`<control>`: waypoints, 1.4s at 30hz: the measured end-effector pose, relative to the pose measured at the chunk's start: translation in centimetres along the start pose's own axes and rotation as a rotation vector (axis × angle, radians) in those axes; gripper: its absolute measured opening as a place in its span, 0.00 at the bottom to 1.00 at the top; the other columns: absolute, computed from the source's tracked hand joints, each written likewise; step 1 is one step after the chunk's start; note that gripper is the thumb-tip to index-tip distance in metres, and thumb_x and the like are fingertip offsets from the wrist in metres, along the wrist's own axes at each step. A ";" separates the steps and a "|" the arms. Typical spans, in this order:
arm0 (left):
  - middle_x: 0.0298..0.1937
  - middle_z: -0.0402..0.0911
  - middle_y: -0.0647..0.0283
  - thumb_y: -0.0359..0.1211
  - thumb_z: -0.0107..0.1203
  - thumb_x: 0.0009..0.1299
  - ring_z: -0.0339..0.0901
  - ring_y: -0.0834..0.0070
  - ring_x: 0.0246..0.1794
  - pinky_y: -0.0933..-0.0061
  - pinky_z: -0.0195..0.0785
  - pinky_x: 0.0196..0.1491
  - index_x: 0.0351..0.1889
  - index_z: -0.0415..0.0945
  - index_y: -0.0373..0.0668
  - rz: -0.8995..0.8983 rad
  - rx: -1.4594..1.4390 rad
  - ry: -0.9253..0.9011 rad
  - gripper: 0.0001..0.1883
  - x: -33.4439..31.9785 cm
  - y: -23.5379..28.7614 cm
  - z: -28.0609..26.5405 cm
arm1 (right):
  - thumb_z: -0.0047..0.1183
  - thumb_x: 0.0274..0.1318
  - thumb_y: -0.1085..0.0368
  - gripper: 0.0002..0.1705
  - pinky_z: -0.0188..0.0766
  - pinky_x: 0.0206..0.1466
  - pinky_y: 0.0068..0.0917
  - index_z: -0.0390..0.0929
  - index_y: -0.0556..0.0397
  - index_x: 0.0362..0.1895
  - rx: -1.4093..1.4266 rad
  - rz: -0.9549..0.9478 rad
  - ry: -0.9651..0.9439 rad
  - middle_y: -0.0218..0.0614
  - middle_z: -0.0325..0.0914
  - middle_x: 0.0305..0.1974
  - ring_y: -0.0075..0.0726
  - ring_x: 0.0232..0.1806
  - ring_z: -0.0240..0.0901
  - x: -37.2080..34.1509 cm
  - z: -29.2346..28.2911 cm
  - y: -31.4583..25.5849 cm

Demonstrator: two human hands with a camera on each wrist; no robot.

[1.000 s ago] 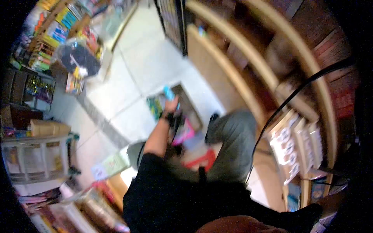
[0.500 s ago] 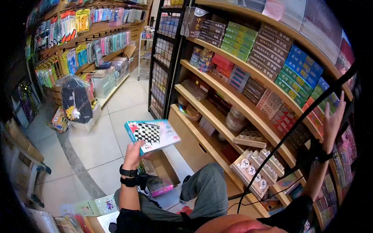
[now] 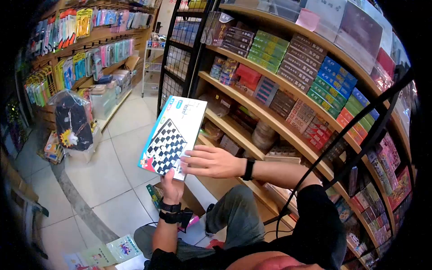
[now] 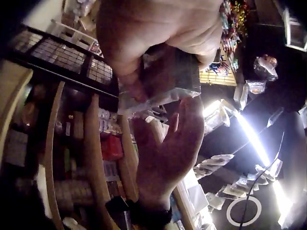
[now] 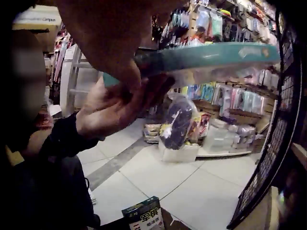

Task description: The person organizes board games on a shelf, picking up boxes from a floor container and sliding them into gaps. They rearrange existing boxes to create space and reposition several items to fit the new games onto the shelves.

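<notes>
A flat white box [image 3: 191,119] with a checkered board picture and a teal side is held up in front of the person, tilted. The left hand [image 3: 173,189] grips its lower edge, thumb on the printed face. Fingers of the right hand [image 3: 216,163] lie fairly straight across the lower right of that face. In the left wrist view, the left hand [image 4: 158,33] holds the wrapped box end [image 4: 168,98], the right hand [image 4: 168,148] beyond it. The right wrist view shows the box's teal side [image 5: 206,56] above the left hand [image 5: 112,108].
Shelves [image 3: 274,117] of stacked boxed games stand at the right, a black wire rack [image 3: 180,58] beside them. A wrapped dark backpack [image 3: 74,119] is on the left. Below lie a green box [image 3: 155,194] and an open carton. A black cable [image 3: 333,155] crosses the right side.
The box has come up and turned more upright in the left hand. The right hand has moved from beside the right shelves onto the box. The view has shifted slightly.
</notes>
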State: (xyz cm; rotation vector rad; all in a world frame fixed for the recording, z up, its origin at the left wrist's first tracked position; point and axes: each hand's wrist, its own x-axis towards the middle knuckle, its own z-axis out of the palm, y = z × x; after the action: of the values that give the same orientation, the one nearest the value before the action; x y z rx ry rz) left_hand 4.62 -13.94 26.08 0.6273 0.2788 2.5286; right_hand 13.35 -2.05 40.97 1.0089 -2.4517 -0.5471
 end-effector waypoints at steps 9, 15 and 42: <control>0.61 0.62 0.58 0.34 0.48 0.61 0.62 0.67 0.62 0.67 0.56 0.63 0.65 0.52 0.37 0.033 0.109 0.101 0.33 -0.4 -0.2 -3.1 | 0.47 0.54 0.65 0.16 0.63 0.61 0.36 0.71 0.54 0.48 0.013 0.054 0.077 0.41 0.70 0.54 0.41 0.59 0.65 2.2 5.5 -1.2; 0.65 0.58 0.61 0.37 0.49 0.63 0.57 0.68 0.66 0.63 0.49 0.67 0.66 0.51 0.39 0.008 0.048 0.126 0.34 -0.4 -0.4 -4.4 | 0.47 0.53 0.66 0.17 0.66 0.59 0.35 0.71 0.55 0.49 0.001 0.051 0.203 0.42 0.71 0.54 0.41 0.57 0.68 3.1 8.3 -0.8; 0.60 0.66 0.51 0.49 0.46 0.67 0.65 0.64 0.58 0.65 0.55 0.61 0.65 0.53 0.35 -0.102 0.676 -0.129 0.35 0.0 4.1 -6.8 | 0.57 0.41 0.73 0.35 0.68 0.59 0.36 0.67 0.42 0.58 -0.607 0.432 0.091 0.37 0.70 0.56 0.43 0.58 0.66 1.5 -11.5 29.5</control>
State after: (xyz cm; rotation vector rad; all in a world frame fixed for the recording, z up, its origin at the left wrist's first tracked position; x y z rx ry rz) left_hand -0.47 -17.94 21.40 0.9876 1.1093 2.2553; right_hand 1.94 13.97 65.78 0.2467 -2.1136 -0.9769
